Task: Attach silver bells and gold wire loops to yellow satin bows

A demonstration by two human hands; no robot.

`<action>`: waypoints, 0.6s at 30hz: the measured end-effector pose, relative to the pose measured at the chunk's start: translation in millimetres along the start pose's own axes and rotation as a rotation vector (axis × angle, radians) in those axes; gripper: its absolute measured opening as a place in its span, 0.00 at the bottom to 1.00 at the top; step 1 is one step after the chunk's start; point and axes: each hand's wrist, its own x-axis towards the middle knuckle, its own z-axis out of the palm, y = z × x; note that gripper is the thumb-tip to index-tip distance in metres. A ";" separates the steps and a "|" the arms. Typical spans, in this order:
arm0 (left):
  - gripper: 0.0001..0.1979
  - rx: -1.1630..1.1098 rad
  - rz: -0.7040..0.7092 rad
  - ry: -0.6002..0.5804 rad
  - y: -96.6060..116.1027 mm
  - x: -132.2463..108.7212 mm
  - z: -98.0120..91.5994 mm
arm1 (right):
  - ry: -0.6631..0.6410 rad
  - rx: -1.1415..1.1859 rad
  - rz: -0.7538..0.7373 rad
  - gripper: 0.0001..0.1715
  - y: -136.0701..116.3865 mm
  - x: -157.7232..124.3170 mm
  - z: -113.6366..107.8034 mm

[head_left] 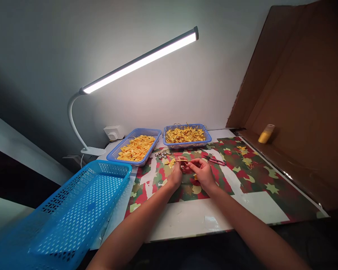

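Note:
Over the middle of the patterned table cover [191, 191], my left hand [175, 174] pinches a small yellow ribbon bow [171, 163] that pokes out past its fingertips. A thin golden strand [183, 160] runs from there to my right hand [201, 172], whose thumb and fingers are closed on its other end. Just beyond my left hand lie several small silver bells [162, 154]. Red-handled thread snips [215, 161] rest to the right of my right hand. A bit of yellow ribbon [195, 177] shows beneath my right hand.
A blue basket [110, 155] of yellow bows and another blue basket [187, 144] of golden ribbon pieces stand at the back. A larger blue basket [81, 213] is at left. A lamp [141, 60] reaches overhead. Cardboard [298, 112] walls the right, near a yellow-filled container [266, 134].

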 end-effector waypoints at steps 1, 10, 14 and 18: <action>0.27 -0.031 0.010 0.010 -0.8 -0.1 0.7 | -0.008 0.053 0.042 0.24 1.5 -1.2 0.9; 0.24 -0.038 0.163 0.168 2.9 -6.8 5.3 | -0.093 0.363 0.352 0.20 11.3 -9.9 8.1; 0.25 0.030 0.239 0.237 2.6 -9.4 5.4 | -0.109 0.401 0.417 0.18 12.5 -10.6 8.9; 0.25 0.117 0.298 0.226 2.5 -13.9 5.2 | -0.095 0.374 0.395 0.20 12.7 -12.1 10.3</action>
